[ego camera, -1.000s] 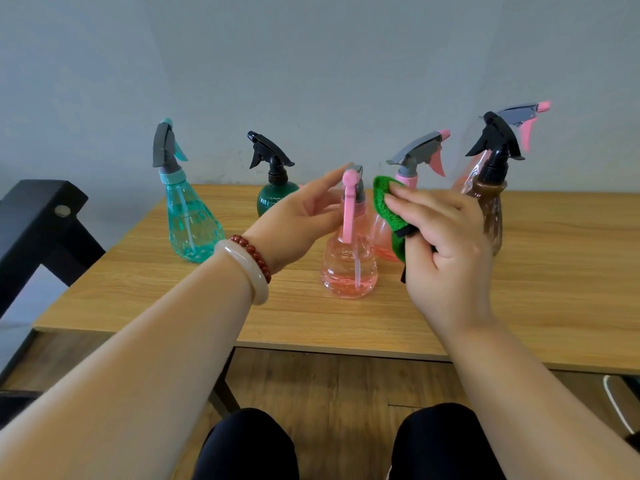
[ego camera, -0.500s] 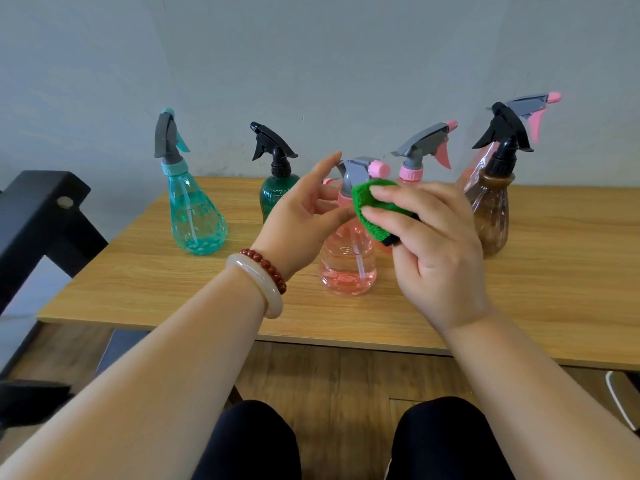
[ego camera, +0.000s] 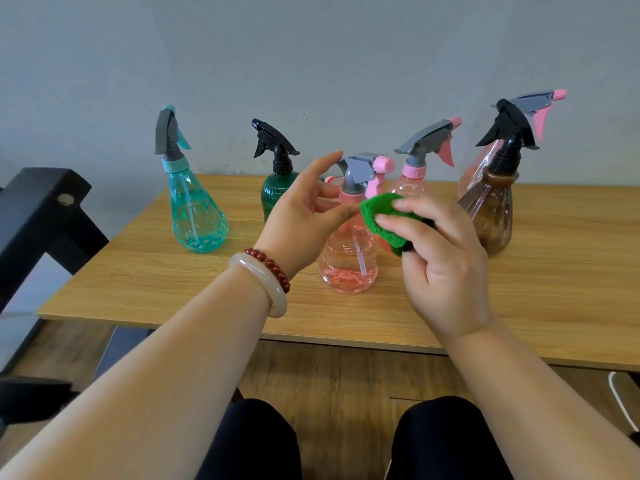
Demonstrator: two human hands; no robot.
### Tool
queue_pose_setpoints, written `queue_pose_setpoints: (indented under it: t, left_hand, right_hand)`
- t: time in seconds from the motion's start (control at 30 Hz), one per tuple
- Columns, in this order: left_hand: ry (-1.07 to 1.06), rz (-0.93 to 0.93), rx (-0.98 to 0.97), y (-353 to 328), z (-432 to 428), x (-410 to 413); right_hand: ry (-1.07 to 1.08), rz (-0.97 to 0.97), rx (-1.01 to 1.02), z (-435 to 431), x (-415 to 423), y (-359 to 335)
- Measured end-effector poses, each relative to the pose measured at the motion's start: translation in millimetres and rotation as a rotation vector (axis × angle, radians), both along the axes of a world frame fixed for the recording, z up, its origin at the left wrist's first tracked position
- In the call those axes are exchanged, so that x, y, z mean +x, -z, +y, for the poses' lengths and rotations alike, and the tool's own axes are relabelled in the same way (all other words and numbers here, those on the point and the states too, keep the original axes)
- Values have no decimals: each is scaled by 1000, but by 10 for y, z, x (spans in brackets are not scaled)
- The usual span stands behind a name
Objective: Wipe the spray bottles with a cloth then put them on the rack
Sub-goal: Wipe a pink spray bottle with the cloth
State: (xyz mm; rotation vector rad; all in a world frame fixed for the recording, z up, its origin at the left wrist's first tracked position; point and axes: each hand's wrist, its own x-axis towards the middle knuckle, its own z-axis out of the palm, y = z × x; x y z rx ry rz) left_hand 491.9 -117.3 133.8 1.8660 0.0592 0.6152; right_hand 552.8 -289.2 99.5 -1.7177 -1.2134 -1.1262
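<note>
The right hand [ego camera: 446,268] pinches a folded green cloth [ego camera: 381,216], fingers on top and thumb beneath, holding it against the shoulder of the near pink bottle [ego camera: 349,258], which stands upright on the table [ego camera: 173,278]. The left hand [ego camera: 304,220] pinches that bottle's neck just under the collar, forefinger lifted free, I'd guess to stop it tipping or turning under the rubbing.

Behind that bottle stands a second pink bottle [ego camera: 412,181]. To its right are a brown bottle [ego camera: 491,216] and, behind that, a third pink bottle [ego camera: 474,174]. To its left are a dark green bottle [ego camera: 277,192] and a teal bottle [ego camera: 194,209]. They look lined up to wait their turn. Farther left is a black frame [ego camera: 38,216], probably the rack.

The green bottle carries faint markings, too small to read. I see no other label.
</note>
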Motion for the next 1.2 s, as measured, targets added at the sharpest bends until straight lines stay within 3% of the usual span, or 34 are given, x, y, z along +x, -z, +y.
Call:
queue_pose_setpoints:
  t: [0.2, 0.4, 0.57, 0.7, 0.83, 0.93, 1.07, 1.2]
  left_hand:
    - [9, 5, -9, -11, -5, -5]
    - [2, 9, 15, -13, 14, -10]
    - [-25, -2, 30, 2, -12, -1]
    - [-156, -58, 31, 34, -55, -7]
    - [-304, -88, 110, 92, -72, -30]
    - [-259, -59, 100, 90, -93, -56]
    - [-103, -58, -64, 135, -96, -82]
    - [-74, -83, -55, 151, -89, -99]
  right_hand:
    - [31, -14, 55, 102, 18, -228]
    - [-28, 0, 9, 29, -18, -3]
    - [57, -9, -5, 35, -33, -164]
    - [116, -35, -27, 57, 15, -153]
    - [133, 75, -81, -82, 30, 146]
    - [162, 20, 12, -53, -45, 59]
    - [180, -107, 142, 174, -59, -292]
    - [226, -112, 117, 476, -33, -272]
